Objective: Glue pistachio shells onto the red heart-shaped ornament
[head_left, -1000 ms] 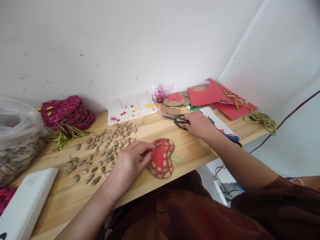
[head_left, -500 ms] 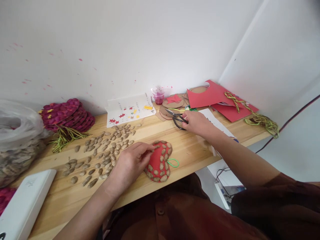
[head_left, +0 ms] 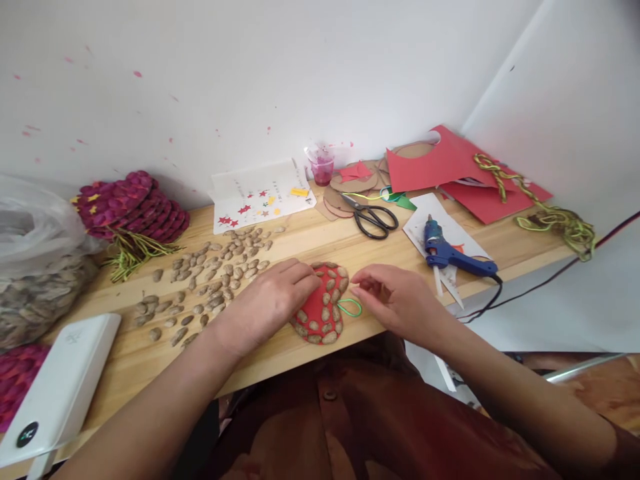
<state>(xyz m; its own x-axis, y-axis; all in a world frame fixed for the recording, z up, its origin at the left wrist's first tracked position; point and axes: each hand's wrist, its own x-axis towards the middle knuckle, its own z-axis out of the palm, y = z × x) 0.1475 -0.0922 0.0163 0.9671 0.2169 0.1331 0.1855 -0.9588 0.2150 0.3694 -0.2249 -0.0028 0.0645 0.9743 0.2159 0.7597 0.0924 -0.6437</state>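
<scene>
A red card (head_left: 314, 303) bordered with brown, nut-like shells (head_left: 326, 314) lies near the table's front edge. From its right side sticks out a green cord loop (head_left: 351, 307). My left hand (head_left: 280, 297) rests over the card's upper left part, its fingers bent together and their tips hidden, so what they hold cannot be seen. My right hand (head_left: 395, 300) hovers just right of the card, thumb and fingers apart, with nothing visible between them. Black-handled scissors (head_left: 375, 221) lie behind, and to the right rests a blue glue gun (head_left: 445, 253) on white paper.
Loose shells (head_left: 215, 287) spread across the left. Beyond them are purple shell-covered pieces (head_left: 130, 207), a bag of shells (head_left: 45, 300) and a white power bank (head_left: 70, 373). A cup (head_left: 323, 170), red card sheets (head_left: 425, 167) and yarn (head_left: 565, 230) stand or lie along the back.
My right hand has let go of the scissors, leaving them on the table, and has come down beside the card. My left hand has shifted slightly up and right. The glue gun is now in plain view.
</scene>
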